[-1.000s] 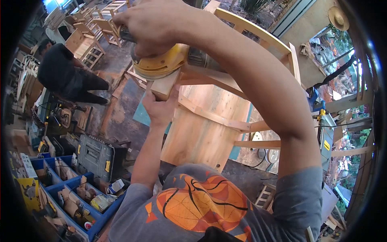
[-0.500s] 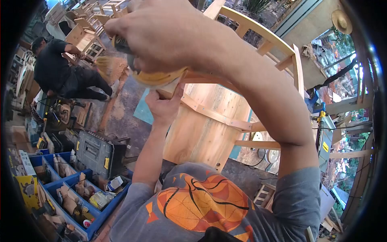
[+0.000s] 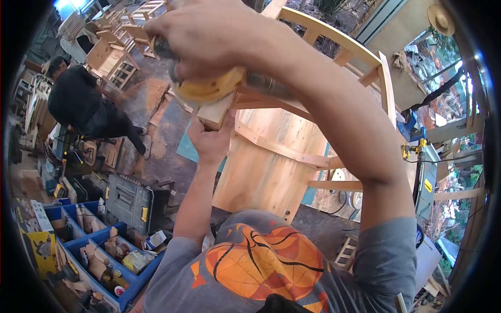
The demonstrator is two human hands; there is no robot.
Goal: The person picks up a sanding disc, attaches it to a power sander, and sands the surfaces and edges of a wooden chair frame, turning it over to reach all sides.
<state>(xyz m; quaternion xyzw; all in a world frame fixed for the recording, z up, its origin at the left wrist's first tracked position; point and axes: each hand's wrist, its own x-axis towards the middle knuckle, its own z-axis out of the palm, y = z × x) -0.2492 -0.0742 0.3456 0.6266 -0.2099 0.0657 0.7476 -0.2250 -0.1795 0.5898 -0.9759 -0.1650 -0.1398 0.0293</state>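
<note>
Panel of pale wood (image 3: 261, 169) at centre, yellow sander (image 3: 207, 91) blurred above left of it, right hand (image 3: 203, 44) clasped over sander top, left hand (image 3: 211, 138) grasping wood block (image 3: 214, 113) at near end, block just under sander, contact unclear.

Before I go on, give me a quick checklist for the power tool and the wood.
1. Right hand on the yellow power tool: ok, gripping from above.
2. Left hand steadying the wooden piece: ok, gripping its near end.
3. Left fingers well clear of the tool: not ok, they look close below it.
4. Switch position: cannot tell, not visible.
5. Co-worker clear: ok, standing apart in the background.
</note>
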